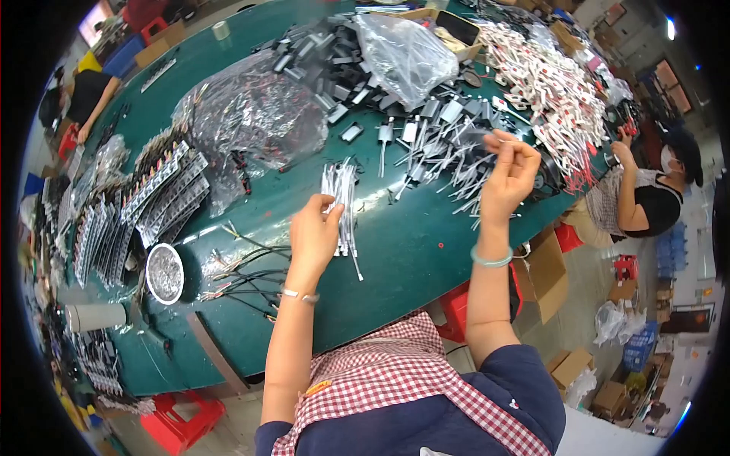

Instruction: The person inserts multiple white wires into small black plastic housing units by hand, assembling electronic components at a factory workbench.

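Toward the middle of the green table lies a loose bundle of thin white strips [346, 228], which look like cable ties. My left hand [310, 234] is at its left side, thumb and forefinger closed on the edge of the strips. Raised to the right, my right hand [511, 173] has its thumb and fingers drawn together in a pinch; whatever is between the fingertips is too small or blurred to make out. Beneath and beyond it spreads a pile of small black rectangular parts with white strands [445, 140].
White parts with red wires [544, 83] are heaped at the far right. Clear plastic bags [407, 57] lie at the back. Stacked metal strips [163, 190], a white bowl [165, 273] and dark cables [255, 266] are leftward. A co-worker [654, 182] sits right.
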The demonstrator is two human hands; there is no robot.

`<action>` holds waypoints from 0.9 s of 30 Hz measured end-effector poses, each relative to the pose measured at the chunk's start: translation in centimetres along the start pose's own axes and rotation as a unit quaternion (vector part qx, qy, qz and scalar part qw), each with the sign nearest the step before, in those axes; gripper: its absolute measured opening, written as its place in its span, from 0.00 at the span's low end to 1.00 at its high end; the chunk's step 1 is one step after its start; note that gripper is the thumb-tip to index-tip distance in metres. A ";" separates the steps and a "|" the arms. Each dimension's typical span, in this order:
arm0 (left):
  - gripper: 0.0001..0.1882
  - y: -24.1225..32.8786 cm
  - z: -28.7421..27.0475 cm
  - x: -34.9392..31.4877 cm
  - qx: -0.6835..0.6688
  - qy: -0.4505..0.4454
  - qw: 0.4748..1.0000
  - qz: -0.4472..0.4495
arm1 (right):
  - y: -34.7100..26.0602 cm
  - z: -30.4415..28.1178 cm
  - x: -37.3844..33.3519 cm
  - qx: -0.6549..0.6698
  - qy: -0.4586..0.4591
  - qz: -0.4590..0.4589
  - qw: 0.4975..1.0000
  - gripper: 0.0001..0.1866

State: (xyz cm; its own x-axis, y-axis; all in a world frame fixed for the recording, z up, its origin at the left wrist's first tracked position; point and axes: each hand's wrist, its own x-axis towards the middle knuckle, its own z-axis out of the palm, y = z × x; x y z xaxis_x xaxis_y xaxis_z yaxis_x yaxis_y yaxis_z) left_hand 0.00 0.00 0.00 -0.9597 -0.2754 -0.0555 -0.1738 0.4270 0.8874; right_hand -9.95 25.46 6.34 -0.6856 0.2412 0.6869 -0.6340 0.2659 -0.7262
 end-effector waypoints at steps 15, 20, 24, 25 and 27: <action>0.11 -0.9 0.7 1.9 0.232 0.034 0.971 -0.044 | 4.6 2.9 -2.1 -0.350 -0.138 -0.175 0.910 0.12; 0.11 -1.1 0.6 2.4 0.234 0.021 0.970 -0.063 | 6.5 11.8 -2.6 -0.225 -0.311 -0.215 0.898 0.17; 0.10 -2.2 0.0 2.5 0.141 0.022 0.988 -0.051 | 9.2 15.6 -3.4 -0.210 -0.404 -0.168 0.874 0.20; 0.10 -2.1 -0.3 2.4 0.141 0.022 0.988 -0.052 | 9.7 15.8 -3.4 -0.216 -0.429 -0.149 0.865 0.20; 0.09 -1.4 -1.3 1.9 -0.007 0.046 0.995 -0.086 | 9.8 15.9 -3.5 -0.218 -0.455 -0.130 0.854 0.20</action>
State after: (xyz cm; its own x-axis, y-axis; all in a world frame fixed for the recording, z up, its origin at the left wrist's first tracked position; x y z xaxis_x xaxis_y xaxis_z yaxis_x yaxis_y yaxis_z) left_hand -1.30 -2.27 -0.75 -0.8919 -0.4208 -0.1658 -0.3302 0.3555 0.8744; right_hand -19.49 12.39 -3.67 -0.6623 -0.6503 0.3722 -0.7492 0.5707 -0.3361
